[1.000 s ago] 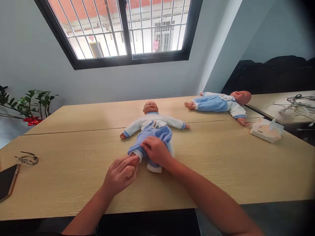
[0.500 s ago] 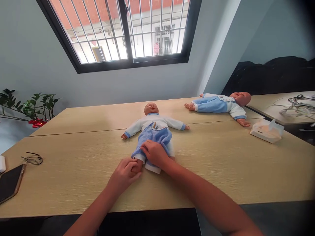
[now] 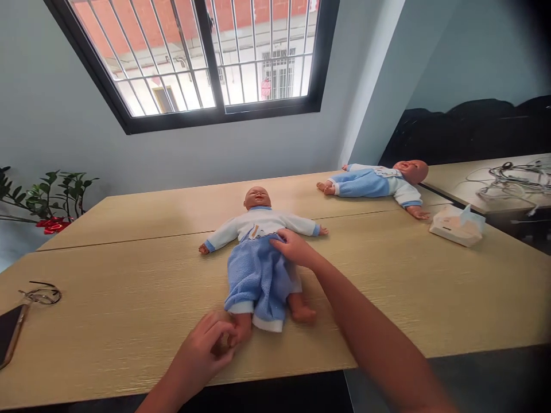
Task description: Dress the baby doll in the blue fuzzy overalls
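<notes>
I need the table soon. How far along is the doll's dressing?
The blue trousers already cover both legs of the near doll, one bare foot out past its cuff. In hand: the left hand grips the other foot, and the right hand rests at the waistband. Left, probably: settling the waist and cuffs. The second doll lies fully clothed.

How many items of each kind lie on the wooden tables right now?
Baby dolls in blue-and-white outfits: 2, the near one under both hands, the far one
White tissue packs: 1
Black-framed glasses: 1
Dark phones: 1
Tangles of grey cables: 1
Total: 6
</notes>
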Tool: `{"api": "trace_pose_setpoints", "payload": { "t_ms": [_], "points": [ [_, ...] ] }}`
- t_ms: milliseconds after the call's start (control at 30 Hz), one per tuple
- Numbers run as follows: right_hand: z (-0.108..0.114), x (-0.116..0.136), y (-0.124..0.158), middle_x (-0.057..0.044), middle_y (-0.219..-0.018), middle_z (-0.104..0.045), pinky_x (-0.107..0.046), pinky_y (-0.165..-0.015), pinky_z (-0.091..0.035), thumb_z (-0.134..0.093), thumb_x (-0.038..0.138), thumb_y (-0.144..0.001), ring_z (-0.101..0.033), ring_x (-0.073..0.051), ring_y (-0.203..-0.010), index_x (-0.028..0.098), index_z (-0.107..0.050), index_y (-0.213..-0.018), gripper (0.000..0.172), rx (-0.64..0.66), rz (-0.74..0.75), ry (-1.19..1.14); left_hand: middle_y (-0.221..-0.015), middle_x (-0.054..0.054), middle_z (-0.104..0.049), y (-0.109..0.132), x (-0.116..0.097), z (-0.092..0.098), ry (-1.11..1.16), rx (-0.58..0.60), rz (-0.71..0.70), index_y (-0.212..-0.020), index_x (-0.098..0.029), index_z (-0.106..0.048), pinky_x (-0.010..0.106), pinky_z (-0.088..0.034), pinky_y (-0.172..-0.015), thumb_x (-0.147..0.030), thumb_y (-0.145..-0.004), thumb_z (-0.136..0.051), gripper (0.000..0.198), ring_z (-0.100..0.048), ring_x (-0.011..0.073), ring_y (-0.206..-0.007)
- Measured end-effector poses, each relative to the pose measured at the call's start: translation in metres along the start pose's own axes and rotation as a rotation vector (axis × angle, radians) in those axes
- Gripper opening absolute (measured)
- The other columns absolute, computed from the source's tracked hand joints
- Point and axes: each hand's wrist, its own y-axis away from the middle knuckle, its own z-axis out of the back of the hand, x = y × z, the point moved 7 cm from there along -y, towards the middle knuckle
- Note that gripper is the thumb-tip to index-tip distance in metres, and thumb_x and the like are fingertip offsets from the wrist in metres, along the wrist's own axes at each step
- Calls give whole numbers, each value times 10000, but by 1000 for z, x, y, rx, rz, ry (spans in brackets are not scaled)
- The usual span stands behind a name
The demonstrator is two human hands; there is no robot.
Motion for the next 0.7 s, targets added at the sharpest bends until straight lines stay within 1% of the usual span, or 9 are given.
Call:
{"api": "trace_pose_setpoints", "payload": {
  "t_ms": [100, 167, 267, 333, 367, 433, 533, 600, 700],
  "points": [
    [-12, 22, 10, -19, -956, -688, -321, -857, -487, -655, 534, -924, -607, -209, -930, 210, -689, -986, 332, 174, 50, -502, -952, 27, -704, -6, 0, 11, 29, 85, -49, -1099, -297, -626, 341, -590, -688, -253, -829, -783, 316, -672, 226, -825],
    [-18, 33, 18, -23, -1053, -702, -327, -920, -483, -718, 546, -875, -620, -219, -1025, 227, -697, -1069, 374, 250, 26, -767, -1027, 45, -697, -24, 6, 24, 32, 24, -66, -1203, -304, -606, 349, -592, -725, -320, -859, -784, 387, -663, 221, -851],
    [-28, 43, 27, -18, -1013, -697, -298, -866, -482, -743, 517, -844, -629, -200, -959, 231, -698, -1049, 356, 353, -52, -950, -1267, 118, -638, -74, 21, 48, 26, -248, -76, -1336, -285, -541, 420, -582, -916, -357, -911, -747, 477, -648, 258, -1085],
    [-30, 48, 30, -19, -972, -685, -282, -808, -474, -746, 471, -808, -619, -187, -892, 221, -696, -1031, 339, 388, -65, -1012, -1501, 184, -507, -117, 32, 49, 42, -268, -59, -1483, -252, -446, 508, -511, -1081, -464, -821, -835, 797, -526, 340, -1363],
    [-29, 49, 30, -20, -955, -676, -281, -785, -470, -753, 439, -774, -611, -186, -869, 216, -692, -1011, 331, 382, -56, -1031, -1543, 194, -477, -138, 37, 44, 66, -197, -50, -1521, -237, -420, 533, -478, -1123, -515, -753, -879, 937, -487, 368, -1413],
    [-22, 50, 28, -20, -924, -649, -289, -754, -468, -757, 383, -716, -596, -190, -838, 218, -663, -943, 295, 325, -8, -1030, -1425, 156, -606, -175, 44, 26, 170, 65, -35, -1449, -234, -532, 508, -523, -1071, -562, -717, -883, 876, -575, 365, -1325],
    [-4, 46, 23, -5, -864, -590, -301, -710, -464, -720, 339, -751, -560, -185, -778, 242, -561, -856, 214, 131, 119, -861, -964, 50, -746, -201, 52, 6, 392, 409, -4, -1024, -217, -728, 385, -601, -800, -577, -852, -748, 400, -709, 263, -914],
    [10, 44, 21, -9, -874, -584, -312, -717, -466, -668, 295, -802, -550, -187, -773, 251, -551, -891, 153, -48, 216, -602, -870, 39, -736, -210, 61, 10, 539, 376, 30, -882, -198, -713, 359, -590, -742, -602, -881, -703, 404, -693, 233, -818],
    [20, 43, 23, -45, -979, -634, -357, -839, -477, -634, 249, -837, -600, -226, -902, 248, -616, -1020, 185, -259, 315, -170, -1005, 96, -766, -213, 77, 20, 728, 174, 95, -1014, -191, -721, 398, -604, -788, -696, -843, -692, 534, -722, 271, -907]
  ]
}}
